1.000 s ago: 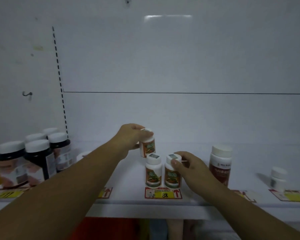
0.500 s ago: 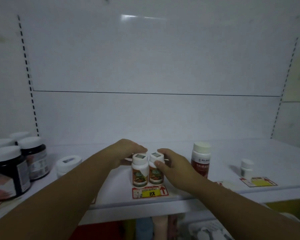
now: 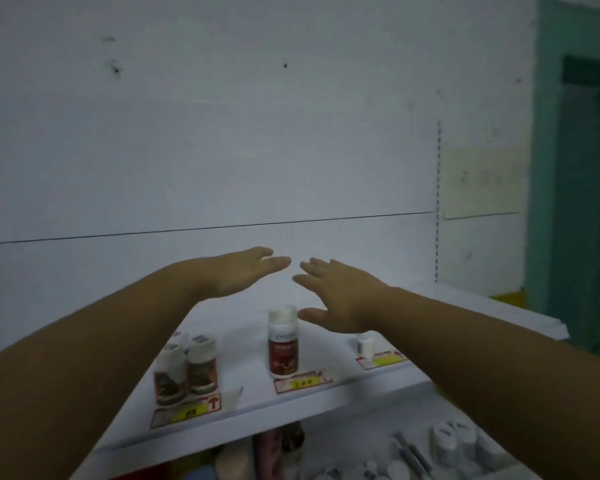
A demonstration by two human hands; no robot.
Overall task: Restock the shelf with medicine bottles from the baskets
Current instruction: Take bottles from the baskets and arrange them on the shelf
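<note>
Medicine bottles (image 3: 201, 365) w/ orange labels stand upright as a touching pair near the front edge of the shelf (image 3: 326, 407), approx 7 o'clock in our view. A price tag (image 3: 187, 412) lies just in front of them. At their 3 o'clock, apart, stands a taller red-label bottle (image 3: 283, 344). Further toward 3 o'clock is a small white bottle (image 3: 366, 344). Our left hand (image 3: 243, 271) & right hand (image 3: 340, 296) hover above the shelf w/ fingers straight, holding nothing, fingertips near each other but apart. Our right thumb shows just beside the red-label bottle's cap; we can't tell if they touch.
</note>
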